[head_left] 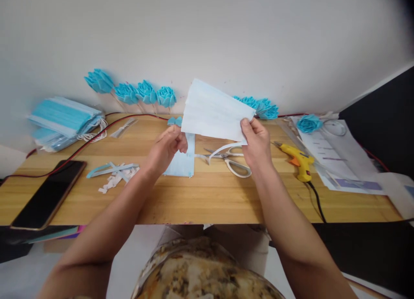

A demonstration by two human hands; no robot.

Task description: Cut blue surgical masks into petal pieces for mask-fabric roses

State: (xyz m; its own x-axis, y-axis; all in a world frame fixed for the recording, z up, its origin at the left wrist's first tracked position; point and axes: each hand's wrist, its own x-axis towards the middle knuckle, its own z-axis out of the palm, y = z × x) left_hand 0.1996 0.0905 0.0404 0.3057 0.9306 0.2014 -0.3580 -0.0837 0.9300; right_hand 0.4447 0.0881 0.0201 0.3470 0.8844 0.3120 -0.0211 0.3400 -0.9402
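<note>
Fingers and thumb of the right hand [258, 139] pinch the white sheet [215, 111] at its lower right corner, apparently to hold it spread above the middle of the table [207, 204]; a narrow strip [223, 147] curves out beside that hand. The left hand [166, 148] is curled at the sheet's lower left corner, but whether it grips I cannot tell. Scissors [227, 156] lie beneath, handles rightward, probably for easy reach. Blue flowers [146, 92] line the back edge, likely out of the way.

Matt fabric-like sheet [216, 111], smooth phone [50, 194], wooden tabletop [210, 200]
</note>
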